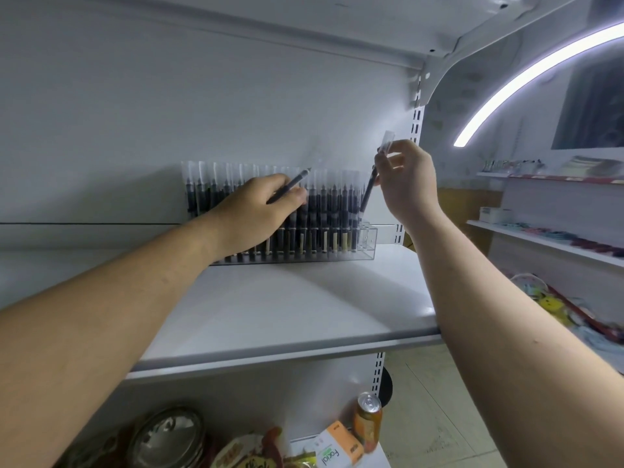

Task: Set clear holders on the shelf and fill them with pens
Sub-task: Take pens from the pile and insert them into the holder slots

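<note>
Two pens are in hand. The left hand [256, 214] grips a slanted pen [287, 189], tip up, right in front of the packed clear holder [368, 244]. The right hand [408, 184], raised beside it, pinches a capped pen [367, 194] whose lower end meets the holder's right end. The white shelf [287, 315] lies under both forearms, with a drink can [368, 420] lower down.

Bare-armed, this person: the left forearm [111, 319] and right forearm [489, 298] are uncovered as far up as shows. The left hand [256, 211] and right hand [408, 187] are bare too, nails cut short.
</note>
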Demonstrator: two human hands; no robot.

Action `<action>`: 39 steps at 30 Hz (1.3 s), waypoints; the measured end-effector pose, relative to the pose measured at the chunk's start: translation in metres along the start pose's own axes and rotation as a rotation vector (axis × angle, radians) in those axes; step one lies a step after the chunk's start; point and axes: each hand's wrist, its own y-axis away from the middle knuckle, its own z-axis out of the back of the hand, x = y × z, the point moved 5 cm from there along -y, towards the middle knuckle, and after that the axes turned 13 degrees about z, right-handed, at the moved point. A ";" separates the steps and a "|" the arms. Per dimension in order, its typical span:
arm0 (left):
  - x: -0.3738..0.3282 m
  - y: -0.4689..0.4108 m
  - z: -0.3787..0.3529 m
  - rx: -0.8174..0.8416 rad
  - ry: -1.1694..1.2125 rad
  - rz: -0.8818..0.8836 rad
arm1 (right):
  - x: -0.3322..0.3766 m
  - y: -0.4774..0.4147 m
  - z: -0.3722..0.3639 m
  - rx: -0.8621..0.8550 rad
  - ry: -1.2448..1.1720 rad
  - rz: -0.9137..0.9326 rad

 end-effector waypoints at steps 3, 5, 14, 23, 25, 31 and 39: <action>0.001 -0.001 -0.001 0.020 0.054 -0.001 | -0.002 0.002 -0.005 0.068 0.022 0.003; 0.001 -0.001 0.000 0.021 0.060 -0.011 | -0.002 0.003 -0.006 0.088 0.031 0.008; -0.002 0.001 0.003 -0.056 -0.056 -0.066 | 0.005 0.016 -0.013 0.323 0.113 -0.060; -0.001 0.000 0.007 -0.131 -0.065 -0.078 | -0.003 0.016 -0.010 0.361 0.167 -0.152; -0.001 0.001 0.007 -0.130 -0.078 -0.074 | 0.000 0.010 -0.002 0.193 0.132 -0.119; -0.004 0.002 0.004 -0.091 -0.069 -0.107 | 0.029 0.006 -0.006 0.087 -0.482 -0.016; 0.000 -0.002 -0.003 0.030 0.013 -0.040 | 0.049 0.026 -0.034 0.518 -0.846 -0.110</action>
